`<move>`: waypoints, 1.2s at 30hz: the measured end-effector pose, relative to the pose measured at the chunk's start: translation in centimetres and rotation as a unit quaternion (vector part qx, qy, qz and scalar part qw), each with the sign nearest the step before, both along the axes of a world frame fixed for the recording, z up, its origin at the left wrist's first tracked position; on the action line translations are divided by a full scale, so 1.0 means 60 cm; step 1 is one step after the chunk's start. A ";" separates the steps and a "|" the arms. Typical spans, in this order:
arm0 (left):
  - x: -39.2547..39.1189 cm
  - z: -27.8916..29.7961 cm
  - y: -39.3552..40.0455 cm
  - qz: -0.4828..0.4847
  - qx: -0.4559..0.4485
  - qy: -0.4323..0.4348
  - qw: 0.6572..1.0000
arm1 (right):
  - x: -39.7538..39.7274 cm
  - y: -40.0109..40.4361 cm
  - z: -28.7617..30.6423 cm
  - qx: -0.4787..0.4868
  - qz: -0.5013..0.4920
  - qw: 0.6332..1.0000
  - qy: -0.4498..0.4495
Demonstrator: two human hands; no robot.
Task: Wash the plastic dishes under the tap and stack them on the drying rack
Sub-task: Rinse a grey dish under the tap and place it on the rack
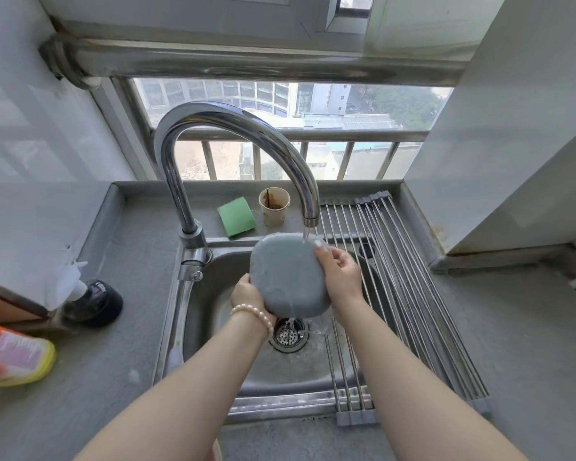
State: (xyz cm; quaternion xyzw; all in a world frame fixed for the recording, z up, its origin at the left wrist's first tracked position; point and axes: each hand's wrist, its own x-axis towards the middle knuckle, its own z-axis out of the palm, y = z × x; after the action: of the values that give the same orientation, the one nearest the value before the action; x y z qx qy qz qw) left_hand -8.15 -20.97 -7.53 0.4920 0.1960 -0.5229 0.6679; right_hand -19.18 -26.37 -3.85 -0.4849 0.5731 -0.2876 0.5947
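A grey-blue plastic plate (288, 276) with rounded corners is held tilted over the steel sink (220, 294), its underside toward me. Water from the chrome tap (236, 128) runs onto its top edge and drips off near the drain (288, 334). My left hand (248, 296), with a pearl bracelet at the wrist, grips the plate's lower left edge. My right hand (340, 271) holds the right edge with fingers curled over the rim. The roll-up drying rack (409, 281) of steel rods lies across the sink's right side and carries nothing.
A green sponge (236, 218) and a stained paper cup (275, 206) stand behind the sink. A dark bottle (94, 302) and an orange-yellow package (12, 354) are on the grey counter (113, 377) at left. A white wall (512, 144) bounds the right.
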 end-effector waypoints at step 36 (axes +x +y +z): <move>-0.098 0.017 -0.071 -0.267 -0.063 -0.062 0.960 | -0.130 -0.043 -0.049 -0.034 0.259 0.910 0.323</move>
State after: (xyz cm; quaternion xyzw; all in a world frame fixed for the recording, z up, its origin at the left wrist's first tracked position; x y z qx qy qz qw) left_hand -14.01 -25.21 -6.48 0.5147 -0.0172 -0.6620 0.5445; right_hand -26.96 -28.95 -6.79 -0.7023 0.5783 0.0292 0.4142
